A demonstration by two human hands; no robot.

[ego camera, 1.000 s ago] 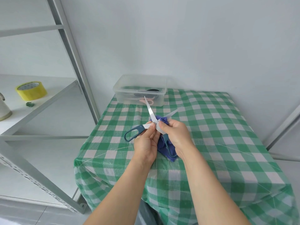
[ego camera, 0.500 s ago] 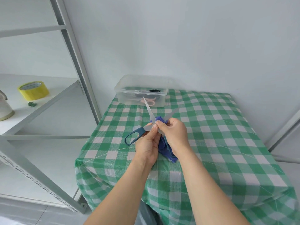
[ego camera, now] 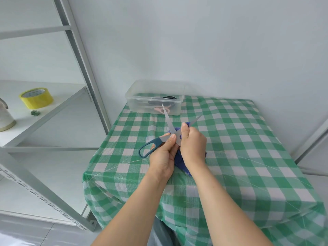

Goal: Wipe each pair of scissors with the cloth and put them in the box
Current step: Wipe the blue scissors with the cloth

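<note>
A pair of scissors [ego camera: 166,121] with dark teal handles and spread blades is held above the green checked table [ego camera: 239,148]. My left hand [ego camera: 162,155] pinches them near the pivot, with one teal handle loop sticking out to the left. My right hand [ego camera: 192,144] grips a blue cloth [ego camera: 179,159] wrapped round the right-hand blade, whose tip shows past my fingers. The cloth hangs down between my hands. A clear plastic box [ego camera: 154,96] stands at the table's far left corner, holding pink-handled and dark-handled scissors.
A grey metal shelf frame [ego camera: 85,68] stands left of the table. On its shelf lie a yellow tape roll [ego camera: 36,98], a small green item [ego camera: 35,113] and a pale vessel [ego camera: 5,116]. White wall rises behind the table.
My right hand with the cloth has slid a little up the right-hand blade. The scissors and my left hand have stayed nearly in place.
</note>
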